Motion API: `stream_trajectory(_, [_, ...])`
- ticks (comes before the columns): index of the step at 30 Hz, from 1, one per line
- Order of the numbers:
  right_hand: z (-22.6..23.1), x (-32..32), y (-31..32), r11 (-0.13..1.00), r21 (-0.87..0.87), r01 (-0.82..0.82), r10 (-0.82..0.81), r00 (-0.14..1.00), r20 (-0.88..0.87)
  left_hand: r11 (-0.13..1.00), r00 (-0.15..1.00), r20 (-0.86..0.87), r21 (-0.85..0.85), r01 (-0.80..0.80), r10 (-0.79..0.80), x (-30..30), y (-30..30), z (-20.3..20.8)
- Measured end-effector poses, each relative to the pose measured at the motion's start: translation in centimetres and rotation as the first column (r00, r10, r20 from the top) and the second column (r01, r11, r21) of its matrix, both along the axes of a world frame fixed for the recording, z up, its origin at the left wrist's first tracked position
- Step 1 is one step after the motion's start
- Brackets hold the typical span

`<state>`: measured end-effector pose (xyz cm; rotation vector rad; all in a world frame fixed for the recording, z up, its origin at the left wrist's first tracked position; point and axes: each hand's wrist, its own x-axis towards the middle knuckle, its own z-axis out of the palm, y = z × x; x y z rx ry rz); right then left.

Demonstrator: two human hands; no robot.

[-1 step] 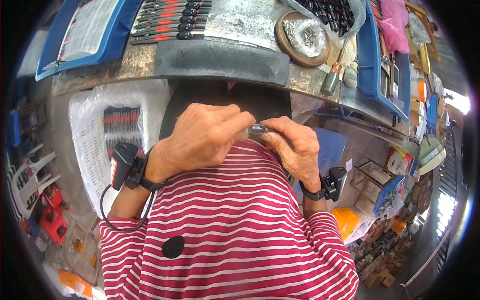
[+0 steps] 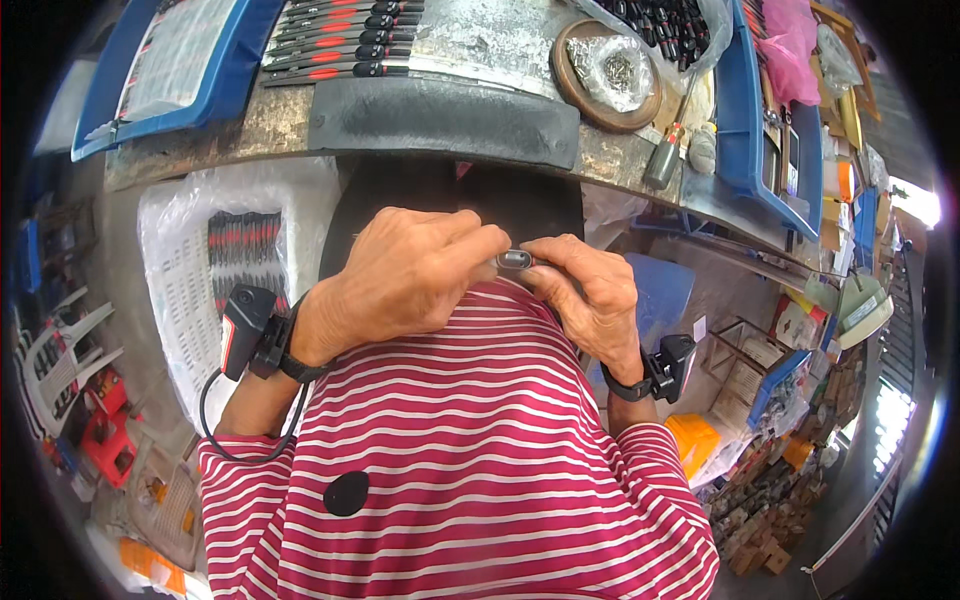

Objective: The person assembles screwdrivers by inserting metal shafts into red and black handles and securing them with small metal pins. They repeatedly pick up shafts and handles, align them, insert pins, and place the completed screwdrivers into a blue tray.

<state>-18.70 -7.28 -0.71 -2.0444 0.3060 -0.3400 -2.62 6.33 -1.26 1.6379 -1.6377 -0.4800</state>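
Between my two hands, just in front of my striped shirt, is a small dark oval piece (image 2: 515, 259) with a pale rim and a hollow in its face. My left hand (image 2: 425, 262) is closed, its fingertips pinching the left side of the piece. Thumb and forefinger of my right hand (image 2: 588, 290) grip its other side. Most of the piece is hidden by my fingers, so its kind is unclear. Each wrist carries a strapped-on black device.
Ahead is a worn bench with a dark padded edge (image 2: 445, 124) and a row of red-and-black handled tools (image 2: 345, 55). A round wooden dish (image 2: 640, 122), a screwdriver (image 2: 662, 160) and blue bins (image 2: 742, 150) stand right. A plastic-lined white basket (image 2: 182, 268) sits lower left.
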Motion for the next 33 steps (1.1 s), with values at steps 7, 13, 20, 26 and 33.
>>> stream_trajectory(7, [-0.1, -1.0, 1.0, 0.993, -0.097, -0.064, 0.062, 0.998, -0.019, 1.000, 1.000, -0.010, -0.002, 0.009, -0.009, -1.3, 0.8, -0.5])
stream_trajectory(13, [-0.8, -1.8, 2.3, 0.994, -0.101, -0.049, 0.052, 0.998, 0.024, 0.998, 0.999, -0.021, 0.041, 0.037, -0.036, -2.2, 1.5, -0.7])
stream_trajectory(20, [-1.2, -2.7, 3.1, 0.999, -0.030, -0.013, 0.013, 1.000, 0.021, 0.997, 0.996, -0.054, 0.019, 0.075, -0.074, -3.4, 1.7, -1.0])
stream_trajectory(26, [-1.4, -3.1, 3.3, 0.997, -0.069, -0.021, 0.024, 0.999, 0.042, 0.999, 0.998, -0.057, -0.007, 0.036, -0.036, -4.0, 1.6, -1.4])
stream_trajectory(33, [-1.8, -3.3, 3.7, 0.996, -0.081, 0.027, -0.024, 0.999, 0.040, 1.000, 0.999, -0.052, -0.002, 0.009, -0.009, -4.5, 1.6, -1.8])
